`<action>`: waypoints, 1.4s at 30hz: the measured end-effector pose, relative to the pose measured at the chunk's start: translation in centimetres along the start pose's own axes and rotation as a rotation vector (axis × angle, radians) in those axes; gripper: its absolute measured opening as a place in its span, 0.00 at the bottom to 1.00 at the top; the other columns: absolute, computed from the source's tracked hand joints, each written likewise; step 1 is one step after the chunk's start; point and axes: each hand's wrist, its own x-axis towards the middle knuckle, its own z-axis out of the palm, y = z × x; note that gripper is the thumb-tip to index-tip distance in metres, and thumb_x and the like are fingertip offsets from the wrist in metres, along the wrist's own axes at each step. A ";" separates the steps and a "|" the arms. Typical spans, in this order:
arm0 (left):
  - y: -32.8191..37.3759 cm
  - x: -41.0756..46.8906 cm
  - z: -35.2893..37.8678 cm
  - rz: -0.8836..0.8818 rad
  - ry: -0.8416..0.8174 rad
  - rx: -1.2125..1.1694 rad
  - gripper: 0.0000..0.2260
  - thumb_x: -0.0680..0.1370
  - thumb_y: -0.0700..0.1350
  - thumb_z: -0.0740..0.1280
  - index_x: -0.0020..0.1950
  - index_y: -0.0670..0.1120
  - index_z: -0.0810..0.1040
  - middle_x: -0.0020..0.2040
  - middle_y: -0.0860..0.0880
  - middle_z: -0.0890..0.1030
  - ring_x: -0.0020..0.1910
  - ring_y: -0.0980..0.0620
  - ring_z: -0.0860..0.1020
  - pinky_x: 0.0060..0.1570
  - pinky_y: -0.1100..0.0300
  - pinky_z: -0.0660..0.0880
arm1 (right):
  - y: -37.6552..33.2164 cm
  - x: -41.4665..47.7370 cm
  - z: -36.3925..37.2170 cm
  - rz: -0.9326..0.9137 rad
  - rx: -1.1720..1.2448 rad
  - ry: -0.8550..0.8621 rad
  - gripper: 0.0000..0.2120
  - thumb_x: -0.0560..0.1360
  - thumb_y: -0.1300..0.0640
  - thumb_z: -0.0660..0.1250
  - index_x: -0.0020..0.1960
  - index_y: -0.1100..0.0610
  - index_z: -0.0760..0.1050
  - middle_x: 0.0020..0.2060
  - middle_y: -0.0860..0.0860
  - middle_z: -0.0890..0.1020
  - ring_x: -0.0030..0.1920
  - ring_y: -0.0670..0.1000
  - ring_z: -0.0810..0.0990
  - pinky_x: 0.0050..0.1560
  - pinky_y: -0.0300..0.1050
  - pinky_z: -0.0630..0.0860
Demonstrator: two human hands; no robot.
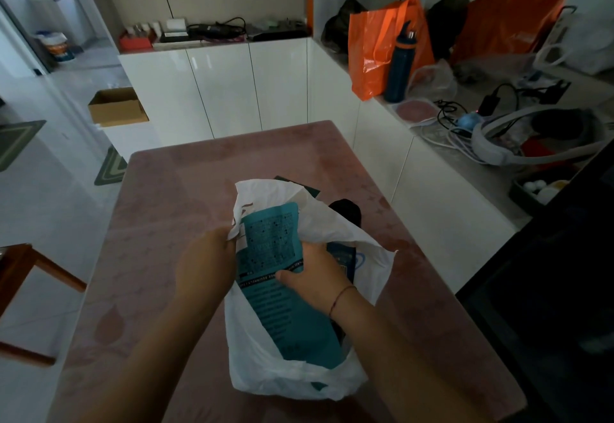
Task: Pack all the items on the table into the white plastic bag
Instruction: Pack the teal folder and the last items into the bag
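The white plastic bag (335,220) lies open on the pink table (159,223). My left hand (207,261) pinches the bag's left rim and holds the mouth apart. My right hand (314,276) is inside the mouth, gripping a teal printed packet (272,243) that sits mostly within the bag. A dark blue item (345,260) lies in the bag beside the packet. A black object (347,211) rests on the table just behind the bag, partly hidden by its rim. A dark flat item (312,190) peeks out beyond the bag's far edge.
White cabinets stand behind the table. The counter to the right carries orange bags (375,47), a dark blue bottle (400,67), cables and a white headset (525,137). A cardboard box (116,107) sits on the floor at the left, and a wooden chair (26,276) stands near the table's left side.
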 end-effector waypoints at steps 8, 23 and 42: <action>0.0 -0.3 0.0 0.030 0.003 -0.054 0.13 0.80 0.44 0.58 0.37 0.48 0.76 0.32 0.49 0.79 0.32 0.50 0.78 0.36 0.54 0.78 | 0.3 0.7 1.5 0.039 -0.134 0.003 0.09 0.75 0.61 0.65 0.54 0.64 0.77 0.51 0.59 0.82 0.51 0.55 0.80 0.52 0.52 0.79; -1.9 -2.9 -3.3 -0.137 0.101 -0.105 0.13 0.81 0.47 0.58 0.40 0.49 0.77 0.33 0.50 0.78 0.33 0.55 0.75 0.29 0.66 0.65 | -1.3 2.3 6.0 0.275 -0.626 -0.410 0.33 0.78 0.54 0.63 0.73 0.71 0.52 0.70 0.65 0.66 0.69 0.61 0.67 0.68 0.53 0.65; 0.9 4.9 -0.6 0.284 0.086 0.474 0.34 0.73 0.43 0.68 0.76 0.51 0.56 0.76 0.48 0.61 0.76 0.45 0.57 0.73 0.47 0.52 | 8.1 10.2 -11.5 0.184 -0.185 0.402 0.26 0.70 0.61 0.71 0.67 0.57 0.70 0.62 0.58 0.73 0.62 0.57 0.74 0.64 0.52 0.72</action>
